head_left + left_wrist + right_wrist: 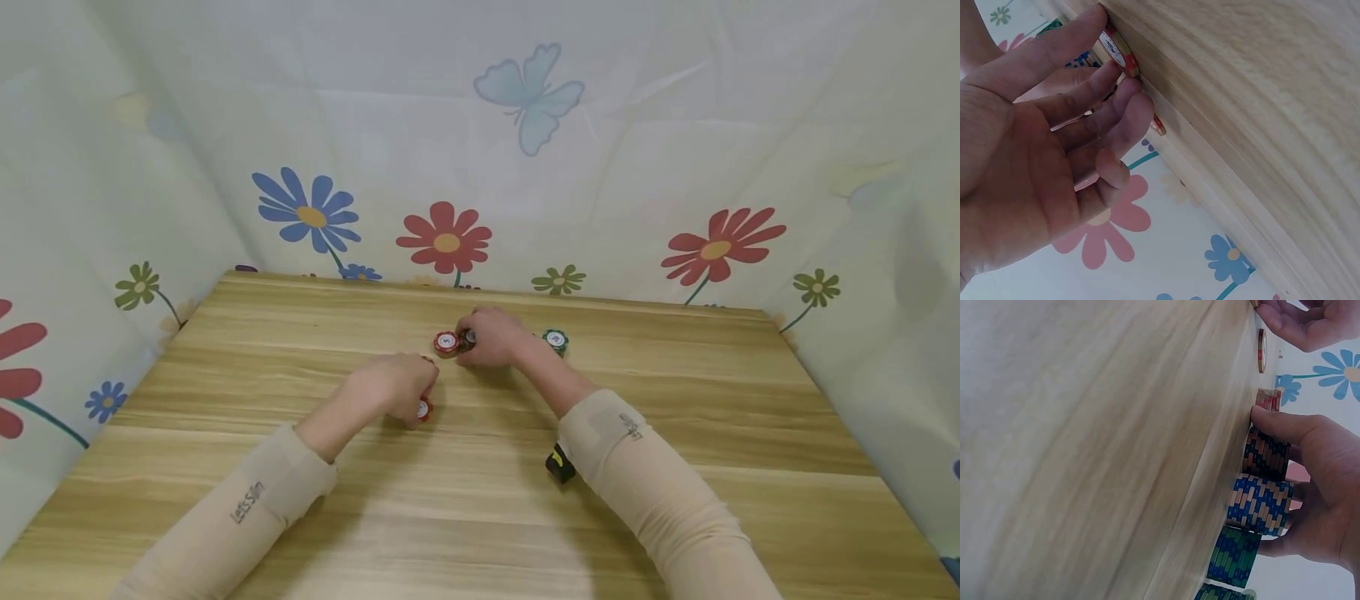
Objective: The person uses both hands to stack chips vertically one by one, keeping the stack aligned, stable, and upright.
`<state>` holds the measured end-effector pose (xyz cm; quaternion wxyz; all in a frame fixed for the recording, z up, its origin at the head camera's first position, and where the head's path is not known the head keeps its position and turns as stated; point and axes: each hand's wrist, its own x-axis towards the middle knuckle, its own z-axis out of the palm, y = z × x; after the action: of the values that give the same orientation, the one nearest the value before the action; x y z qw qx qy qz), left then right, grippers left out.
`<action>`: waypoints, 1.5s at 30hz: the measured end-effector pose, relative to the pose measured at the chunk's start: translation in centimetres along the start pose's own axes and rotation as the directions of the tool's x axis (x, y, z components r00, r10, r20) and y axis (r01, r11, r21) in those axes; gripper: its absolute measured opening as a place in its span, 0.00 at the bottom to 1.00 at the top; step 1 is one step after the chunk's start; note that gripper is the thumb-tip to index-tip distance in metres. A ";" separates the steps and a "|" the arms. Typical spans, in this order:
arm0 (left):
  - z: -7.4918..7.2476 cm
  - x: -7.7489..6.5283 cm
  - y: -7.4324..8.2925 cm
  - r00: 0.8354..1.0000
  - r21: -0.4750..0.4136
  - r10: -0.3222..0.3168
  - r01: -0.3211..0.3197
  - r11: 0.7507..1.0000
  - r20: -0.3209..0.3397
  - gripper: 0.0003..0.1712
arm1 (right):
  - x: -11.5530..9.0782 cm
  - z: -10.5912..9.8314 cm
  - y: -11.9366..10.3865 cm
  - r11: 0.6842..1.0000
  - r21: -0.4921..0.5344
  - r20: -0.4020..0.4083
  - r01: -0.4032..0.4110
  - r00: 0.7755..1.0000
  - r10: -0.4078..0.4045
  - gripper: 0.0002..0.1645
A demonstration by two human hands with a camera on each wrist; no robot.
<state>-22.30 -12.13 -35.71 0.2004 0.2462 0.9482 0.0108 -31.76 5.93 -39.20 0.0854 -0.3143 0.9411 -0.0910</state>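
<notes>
Thumb and fingers of my left hand (pixel 395 386) pinch a red poker chip (pixel 1117 50) with a white centre at the tabletop. Another red chip (pixel 1262 350) lies flat just past those fingers. Farther back, my right hand (pixel 491 337) grips a stack of black poker chips (pixel 1266 454), the thumb on its near side and fingers reaching behind. A short red chip stack (pixel 446 342) stands right beside it. On the other side are a blue-and-tan stack (pixel 1260 504), screened by the right hand in the head view, and a green stack (pixel 556 340).
Part of a further green stack (pixel 1225 592) shows at the bottom edge of the right wrist view. A small black object with a yellow mark (pixel 560 464) appears by the right sleeve. A flower-printed curtain (pixel 600 208) hangs behind the wooden table (pixel 465 525).
</notes>
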 end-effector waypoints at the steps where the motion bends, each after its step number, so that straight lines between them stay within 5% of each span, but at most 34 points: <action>1: 0.0 0.0 0.1 1.000 0.011 0.005 -0.005 1.000 0.001 0.16 | 0.0 0.0 0.0 1.000 0.000 0.003 -0.001 1.000 0.001 0.26; 13: 0.6 0.2 0.4 1.000 0.040 0.016 -0.016 0.999 0.001 0.18 | 0.5 -0.2 -0.1 1.000 0.010 0.035 -0.021 0.999 0.020 0.27; 25: 0.3 0.4 -0.3 0.997 -0.060 0.066 -0.064 0.996 0.029 0.18 | 0.5 -0.3 -0.2 1.000 0.009 0.036 0.012 0.999 -0.012 0.27; 45: -0.3 0.9 -1.7 0.991 -0.166 0.069 -0.087 0.982 -0.112 0.14 | 0.3 0.0 -0.7 1.000 -0.015 -0.005 0.016 1.000 -0.017 0.22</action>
<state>-23.92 -13.15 -36.01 0.1698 0.2641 0.9427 0.1127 -31.61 5.14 -39.02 0.0797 -0.3225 0.9393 -0.0854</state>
